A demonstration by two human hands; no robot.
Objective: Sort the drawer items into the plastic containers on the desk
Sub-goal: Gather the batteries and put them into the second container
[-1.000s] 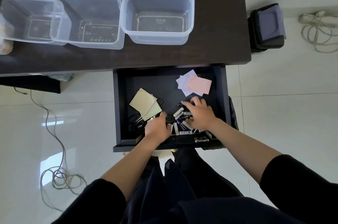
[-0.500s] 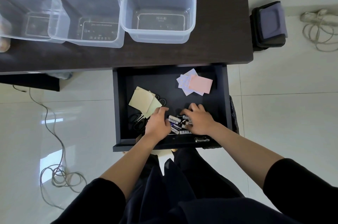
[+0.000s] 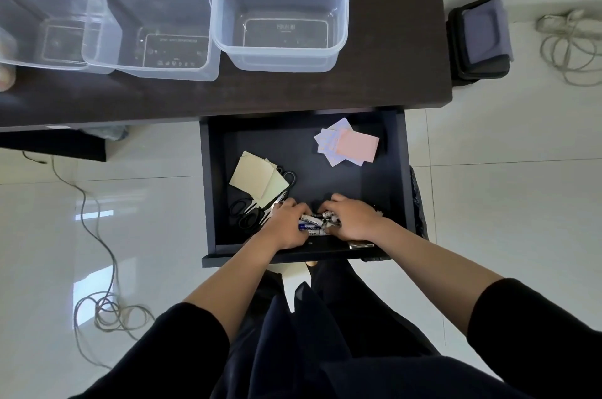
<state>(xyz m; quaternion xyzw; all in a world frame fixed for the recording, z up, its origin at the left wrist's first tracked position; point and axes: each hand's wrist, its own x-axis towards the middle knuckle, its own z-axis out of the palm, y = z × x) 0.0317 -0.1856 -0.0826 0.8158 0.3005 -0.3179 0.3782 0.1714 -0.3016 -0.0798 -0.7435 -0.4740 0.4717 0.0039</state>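
Note:
The dark drawer (image 3: 208, 190) stands pulled out under the desk (image 3: 374, 79). Near its front edge my left hand (image 3: 286, 226) and my right hand (image 3: 353, 221) curl in from both sides around a cluster of batteries (image 3: 314, 223), which shows between them. Black scissors (image 3: 246, 213) lie left of my left hand, partly under yellow sticky notes (image 3: 257, 178). Pink and lilac sticky notes (image 3: 347, 147) lie at the drawer's back right. Three clear plastic containers stand on the desk: right (image 3: 281, 56), middle (image 3: 101, 53), left (image 3: 19, 53).
A metal clip (image 3: 361, 245) lies by the drawer's front right corner. A dark bag (image 3: 479, 37) stands on the floor right of the desk. Cables lie on the floor at the left (image 3: 107, 307) and far right (image 3: 566, 50).
Both hands have drawn closer together toward the drawer's front, raking the scattered batteries into a tight cluster between them.

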